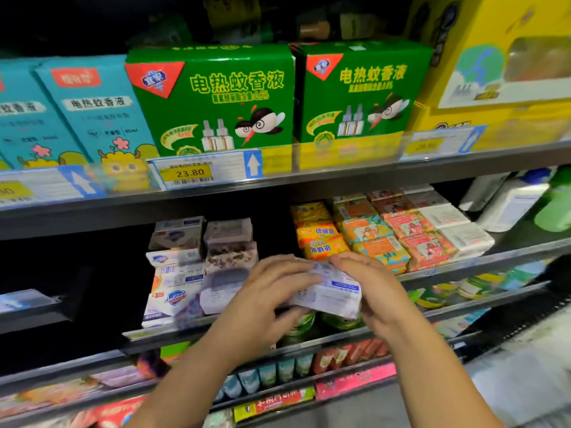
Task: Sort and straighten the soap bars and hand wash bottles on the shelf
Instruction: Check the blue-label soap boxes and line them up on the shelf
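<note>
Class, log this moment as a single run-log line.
view: head | left hand: grips white soap pack | right hand: grips same pack | where: at soap shelf front

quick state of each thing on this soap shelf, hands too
left hand, grips left end of white soap pack
right hand, grips its right end
white soap pack, held tilted in front of the shelf
yellow soap bars, stacked, askew
white soap boxes, piled unevenly at left
white bottle, standing far right, cap on

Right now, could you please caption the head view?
Left hand and right hand grip a white soap pack before the shelf.
</note>
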